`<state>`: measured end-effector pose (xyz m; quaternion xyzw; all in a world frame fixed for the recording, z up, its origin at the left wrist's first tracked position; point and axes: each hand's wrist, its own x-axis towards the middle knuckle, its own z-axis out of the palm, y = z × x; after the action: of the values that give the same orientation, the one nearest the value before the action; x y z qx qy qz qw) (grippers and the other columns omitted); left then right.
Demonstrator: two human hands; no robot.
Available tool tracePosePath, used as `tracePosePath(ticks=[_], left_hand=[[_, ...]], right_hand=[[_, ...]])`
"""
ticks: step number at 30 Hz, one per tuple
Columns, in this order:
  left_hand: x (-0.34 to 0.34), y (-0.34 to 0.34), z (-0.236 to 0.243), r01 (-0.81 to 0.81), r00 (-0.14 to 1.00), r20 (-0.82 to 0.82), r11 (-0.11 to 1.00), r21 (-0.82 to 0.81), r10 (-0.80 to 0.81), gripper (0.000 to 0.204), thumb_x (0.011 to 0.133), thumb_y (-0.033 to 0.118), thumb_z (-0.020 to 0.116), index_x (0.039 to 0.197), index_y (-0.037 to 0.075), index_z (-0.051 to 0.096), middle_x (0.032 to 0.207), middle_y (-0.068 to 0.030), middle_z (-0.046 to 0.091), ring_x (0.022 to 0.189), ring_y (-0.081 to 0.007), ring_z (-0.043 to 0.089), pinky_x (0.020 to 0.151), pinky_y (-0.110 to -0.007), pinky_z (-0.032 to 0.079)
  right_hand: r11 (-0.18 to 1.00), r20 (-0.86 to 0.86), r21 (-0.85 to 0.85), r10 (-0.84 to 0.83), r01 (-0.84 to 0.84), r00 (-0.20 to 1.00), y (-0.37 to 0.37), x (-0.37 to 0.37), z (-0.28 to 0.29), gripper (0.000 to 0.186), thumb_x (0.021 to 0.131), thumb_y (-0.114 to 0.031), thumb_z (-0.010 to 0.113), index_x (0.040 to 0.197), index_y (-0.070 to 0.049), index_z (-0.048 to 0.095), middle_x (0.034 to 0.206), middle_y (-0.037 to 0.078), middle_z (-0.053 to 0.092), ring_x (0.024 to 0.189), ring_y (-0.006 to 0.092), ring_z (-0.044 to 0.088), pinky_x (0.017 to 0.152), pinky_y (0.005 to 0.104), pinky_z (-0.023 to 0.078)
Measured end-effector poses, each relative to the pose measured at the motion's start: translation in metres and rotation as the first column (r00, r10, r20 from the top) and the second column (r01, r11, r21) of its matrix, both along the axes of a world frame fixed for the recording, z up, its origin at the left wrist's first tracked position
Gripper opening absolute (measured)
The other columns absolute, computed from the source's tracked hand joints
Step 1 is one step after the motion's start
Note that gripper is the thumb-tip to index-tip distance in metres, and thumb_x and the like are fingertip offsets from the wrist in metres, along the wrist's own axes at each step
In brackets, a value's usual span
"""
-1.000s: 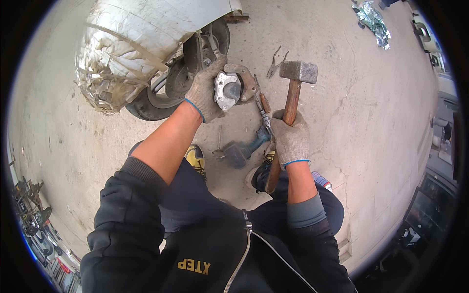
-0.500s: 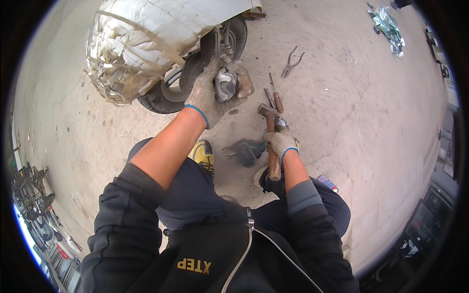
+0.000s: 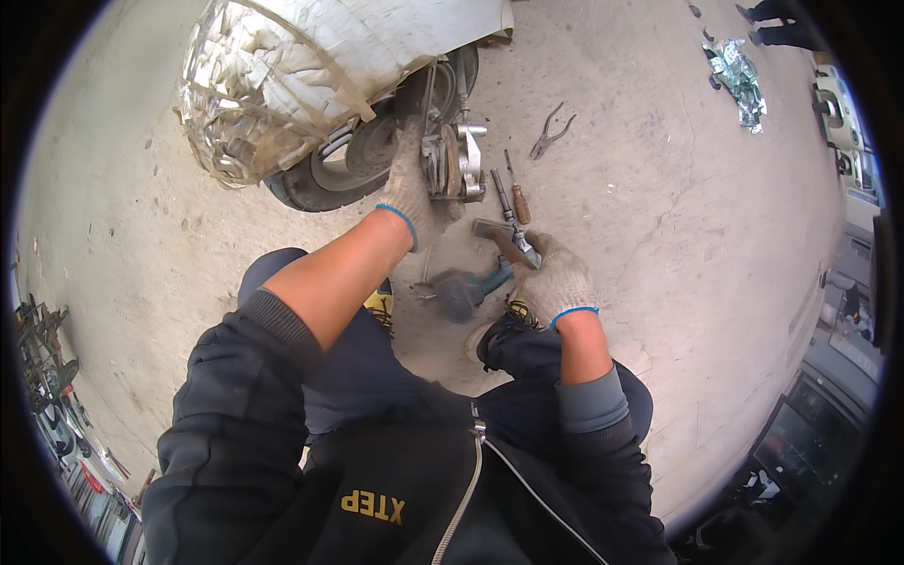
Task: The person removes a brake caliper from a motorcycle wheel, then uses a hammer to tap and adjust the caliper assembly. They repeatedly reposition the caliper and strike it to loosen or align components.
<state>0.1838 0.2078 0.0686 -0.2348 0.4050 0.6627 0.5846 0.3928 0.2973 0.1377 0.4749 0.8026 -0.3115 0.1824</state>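
Observation:
A metal brake caliper (image 3: 454,162), with a rusty pad-like plate between its silver parts, sits beside the wheel (image 3: 330,169). My gloved left hand (image 3: 411,188) grips it from the left, its fingers mostly hidden behind it. Over to the right, my gloved right hand (image 3: 562,280) is closed round the wooden handle of a hammer (image 3: 507,242), whose lower end the hand hides. A ratchet-like silver tool (image 3: 524,243) lies against the handle, close to my fingertips. Below the caliper, a teal and black power tool (image 3: 461,294) rests on the floor between my feet.
Pliers (image 3: 551,132) and a screwdriver (image 3: 518,193) with a wooden handle lie on the concrete floor. The white vehicle body (image 3: 358,38) with taped plastic sheeting overhangs the wheel. Crumpled foil (image 3: 739,85) is at the far right, near another person's legs (image 3: 786,24).
My left hand has turned the caliper, so its side with the silver bracket now shows. My right hand has shifted on the hammer, whose handle tilts more to the right.

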Motion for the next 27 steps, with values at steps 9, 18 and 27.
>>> tracePosePath(ticks=[9, 18, 27], left_hand=[[-0.005, -0.002, -0.003, 0.068, 0.995, 0.071, 0.994, 0.086, -0.074, 0.071, 0.094, 0.087, 0.049, 0.111, 0.022, 0.072, 0.094, -0.0107, 0.078, 0.08, -0.0269, 0.076, 0.049, -0.03, 0.05], [-0.007, 0.002, 0.009, 0.103, 0.993, 0.045, 0.993, 0.048, -0.105, 0.064, 0.097, 0.077, 0.05, 0.108, 0.017, 0.072, 0.089, -0.0128, 0.077, 0.073, -0.0271, 0.074, 0.049, -0.03, 0.048], [-0.009, 0.008, 0.011, 0.094, 0.994, 0.06, 0.995, 0.033, -0.096, 0.063, 0.097, 0.076, 0.053, 0.108, 0.017, 0.071, 0.089, -0.0158, 0.077, 0.072, -0.0298, 0.074, 0.044, -0.031, 0.046]], right_hand=[[0.598, -0.514, -0.8, -0.724, 0.047, 0.46, -0.007, -0.005, 0.057, 0.1, 0.084, 0.017, 0.062, 0.173, -0.002, 0.022, 0.173, 0.017, 0.038, 0.147, 0.0416, 0.054, 0.105, 0.0409, 0.055], [0.566, -0.503, -0.824, -0.74, 0.008, 0.446, -0.013, -0.011, 0.014, 0.103, 0.081, 0.01, 0.066, 0.173, 0.0, 0.022, 0.175, 0.021, 0.034, 0.153, 0.0386, 0.046, 0.117, 0.0478, 0.046], [0.563, -0.462, -0.826, -0.7, 0.024, 0.544, -0.011, -0.008, 0.015, 0.102, 0.078, 0.014, 0.061, 0.172, 0.002, 0.024, 0.177, 0.022, 0.03, 0.16, 0.0386, 0.037, 0.118, 0.0487, 0.045]])
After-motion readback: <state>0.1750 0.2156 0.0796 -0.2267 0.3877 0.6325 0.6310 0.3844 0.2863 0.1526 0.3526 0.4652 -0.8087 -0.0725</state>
